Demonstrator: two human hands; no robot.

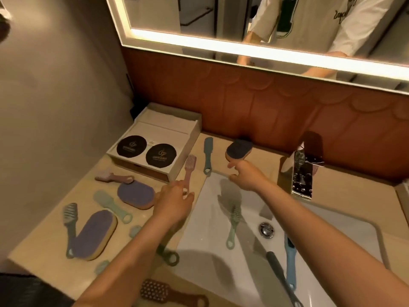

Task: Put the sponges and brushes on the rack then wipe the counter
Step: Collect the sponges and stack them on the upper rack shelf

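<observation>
Early in the tidy-up: nothing appears to have been racked yet, and the wiping has not begun. Sponges and brushes lie scattered around the sink (321,222). Inside it are a green brush (233,220), a blue brush (290,262) and a grey brush (276,269). Two purple sponges (136,194) (95,234) sit to its left among more brushes. A dark blue sponge (239,149) rests just behind it.

The right hand (247,177) reaches over the sink's rear edge toward that sponge, fingers spread wide and holding nothing. The left hand (174,202) is at the sink's left rim, fingers at the handle end of a pink brush (190,167). Whether they have closed on it cannot be told.

A white tray (188,147) bearing two black discs stands left of and behind the sink. Whether it is the rack is unclear.

The counter (345,191) is pale beige stone. A chrome faucet (302,173) stands behind the sink, under rust-red scalloped tiles (243,100) and a light-edged mirror (199,14).
</observation>
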